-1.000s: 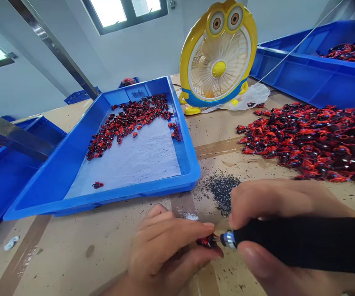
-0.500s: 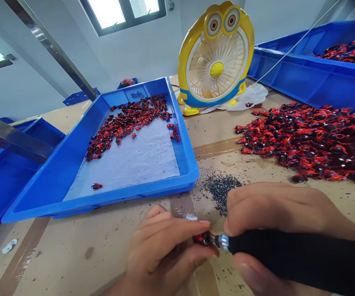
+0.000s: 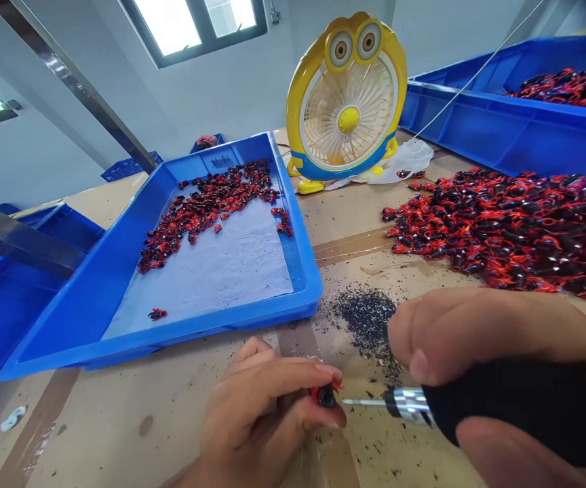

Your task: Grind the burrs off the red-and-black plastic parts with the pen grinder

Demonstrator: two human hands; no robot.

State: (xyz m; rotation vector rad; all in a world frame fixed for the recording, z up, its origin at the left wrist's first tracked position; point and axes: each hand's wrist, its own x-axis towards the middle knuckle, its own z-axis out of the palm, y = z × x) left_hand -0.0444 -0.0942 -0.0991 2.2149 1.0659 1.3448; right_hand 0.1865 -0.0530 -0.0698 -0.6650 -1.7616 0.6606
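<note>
Between thumb and fingers, my left hand (image 3: 267,413) pinches a small red and black part (image 3: 326,394), its dark round opening turned toward the right. My right hand (image 3: 496,332) grips a black-handled rotary tool (image 3: 521,407) with a silver collar and a thin metal bit. The bit's tip stands just right of the part, with a small gap between them. Behind the hands, a patch of black shavings (image 3: 367,315) lies on the brown tabletop (image 3: 145,400).
A blue tray (image 3: 293,308) at left holds many similar parts on white lining. More lie in a heap (image 3: 517,230) at right, before a large blue bin (image 3: 501,129). A yellow fan (image 3: 348,120) stands behind. Metal posts (image 3: 79,88) rise at left.
The rotary tool has moved right, drawing its bit out of the part's opening and baring the metal shaft. My left hand, still pinching the part, has shifted slightly left.
</note>
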